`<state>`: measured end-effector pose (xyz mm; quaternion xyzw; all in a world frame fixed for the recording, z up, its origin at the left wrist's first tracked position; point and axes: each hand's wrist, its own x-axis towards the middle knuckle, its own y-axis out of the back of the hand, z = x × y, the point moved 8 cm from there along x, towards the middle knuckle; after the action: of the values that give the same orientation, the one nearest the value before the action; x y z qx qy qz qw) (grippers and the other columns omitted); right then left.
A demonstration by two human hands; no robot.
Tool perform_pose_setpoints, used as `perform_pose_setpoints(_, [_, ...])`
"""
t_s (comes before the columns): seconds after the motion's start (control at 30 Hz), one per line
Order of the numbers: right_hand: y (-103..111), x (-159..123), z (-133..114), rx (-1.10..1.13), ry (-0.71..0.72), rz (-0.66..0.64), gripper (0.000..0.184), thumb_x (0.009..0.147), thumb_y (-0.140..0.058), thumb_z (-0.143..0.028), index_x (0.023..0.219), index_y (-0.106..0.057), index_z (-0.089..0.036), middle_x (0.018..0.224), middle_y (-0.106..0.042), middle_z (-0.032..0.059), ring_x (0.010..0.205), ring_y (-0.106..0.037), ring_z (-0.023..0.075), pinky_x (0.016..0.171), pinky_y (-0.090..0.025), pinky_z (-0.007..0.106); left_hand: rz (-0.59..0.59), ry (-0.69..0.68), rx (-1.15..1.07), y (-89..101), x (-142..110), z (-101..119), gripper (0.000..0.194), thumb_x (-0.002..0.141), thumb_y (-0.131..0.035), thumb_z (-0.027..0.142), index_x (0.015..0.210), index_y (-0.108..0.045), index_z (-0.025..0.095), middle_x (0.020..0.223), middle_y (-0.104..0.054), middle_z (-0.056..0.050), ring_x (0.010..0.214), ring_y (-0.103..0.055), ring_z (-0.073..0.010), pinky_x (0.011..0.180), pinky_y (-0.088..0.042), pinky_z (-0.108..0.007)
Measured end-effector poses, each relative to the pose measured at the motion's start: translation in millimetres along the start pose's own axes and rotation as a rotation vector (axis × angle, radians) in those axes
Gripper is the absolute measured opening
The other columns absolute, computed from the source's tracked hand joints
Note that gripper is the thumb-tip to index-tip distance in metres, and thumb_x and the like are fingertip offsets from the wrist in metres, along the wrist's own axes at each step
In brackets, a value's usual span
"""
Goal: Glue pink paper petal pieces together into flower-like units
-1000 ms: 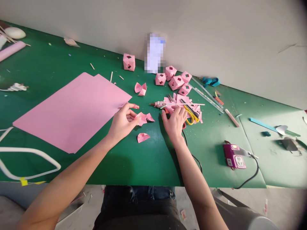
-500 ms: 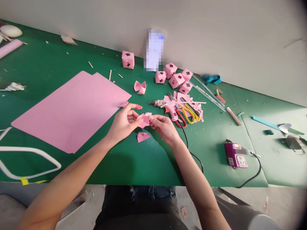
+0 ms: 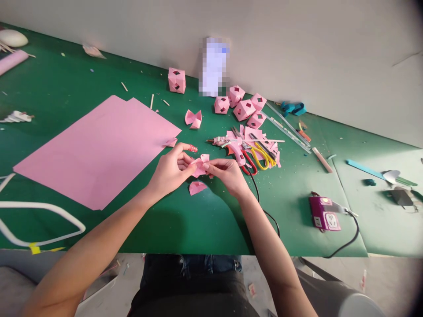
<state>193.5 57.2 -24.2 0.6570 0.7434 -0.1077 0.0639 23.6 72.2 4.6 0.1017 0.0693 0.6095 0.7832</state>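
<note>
Between my two hands is a small folded piece of pink paper point(image 3: 199, 168). My left hand point(image 3: 172, 169) pinches its left side, with the index finger, wrapped in red and white, raised above it. From the right, my right hand point(image 3: 228, 174) grips the paper between thumb and fingers; the fingertips partly hide it. Just below lies a loose curved pink paper piece point(image 3: 197, 188) on the green table point(image 3: 158, 229). Farther back sits another folded pink paper piece point(image 3: 193, 119). A pink glue gun point(image 3: 236, 147) rests to the right of my hands.
Large pink sheets point(image 3: 95, 154) cover the left of the table. Pink paper polyhedra point(image 3: 244, 110) stand near a blurred upright screen point(image 3: 214, 68). Yellow-handled scissors point(image 3: 259, 159) lie on paper scraps. A purple power socket point(image 3: 325, 213) sits at right, and a white tube frame point(image 3: 42, 244) at left.
My right thumb has shifted slightly left and farther over the folded pink paper. My left hand keeps its hold, and the view has tilted slightly.
</note>
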Motion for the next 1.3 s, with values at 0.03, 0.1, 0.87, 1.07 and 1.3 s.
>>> perform_pose_setpoints(0.03, [0,-1,-2,-0.05,0.033,0.008,0.036,0.073,-0.091,-0.055,0.084,-0.086,-0.021,0.081,-0.079,0.0035,0.071,-0.065,0.0157,0.067,-0.054,0.031,0.005,-0.009,0.013,-0.1,0,1,0.032,0.09,-0.078,0.034,0.117,-0.063,0.023,0.083,-0.077,0.0,0.076,-0.08,-0.0184,0.072,-0.066,-0.028])
perform_pose_setpoints(0.1, [0,-2,-6,-0.146,0.107,0.046,0.033,0.078,-0.086,-0.054,0.084,-0.084,-0.021,0.08,-0.079,0.0034,0.071,-0.066,0.0167,0.069,-0.054,0.032,0.015,-0.024,0.039,-0.5,-1,2,0.031,0.092,-0.076,0.035,0.117,-0.063,0.022,0.084,-0.077,0.0,0.075,-0.079,-0.018,0.071,-0.065,-0.028])
perform_pose_setpoints(0.87, [-2,-6,-13,-0.26,0.206,0.106,0.036,0.084,-0.08,-0.055,0.078,-0.077,-0.02,0.075,-0.076,0.0035,0.07,-0.066,0.0174,0.067,-0.053,0.031,0.017,-0.002,0.047,-2.6,-4,2,0.03,0.093,-0.072,0.035,0.118,-0.061,0.021,0.084,-0.076,0.0,0.077,-0.078,-0.018,0.072,-0.063,-0.028])
perform_pose_setpoints(1.07, [0,-2,-11,-0.101,0.128,0.03,0.05,0.09,-0.067,-0.07,0.086,-0.078,-0.021,0.092,-0.079,0.0064,0.08,-0.071,0.0188,0.068,-0.057,0.031,0.031,0.023,0.046,0.6,-4,1,0.033,0.092,-0.075,0.035,0.118,-0.061,0.022,0.086,-0.077,0.0,0.078,-0.079,-0.0184,0.072,-0.064,-0.028])
perform_pose_setpoints(1.3, [14,-2,-15,-0.046,0.203,0.186,0.042,0.093,-0.065,-0.063,0.078,-0.055,-0.025,0.068,-0.057,-0.0033,0.059,-0.053,0.0127,0.053,-0.042,0.028,0.039,0.033,0.06,0.2,-4,4,0.031,0.09,-0.075,0.034,0.115,-0.062,0.022,0.084,-0.076,0.0,0.076,-0.078,-0.0184,0.07,-0.063,-0.028])
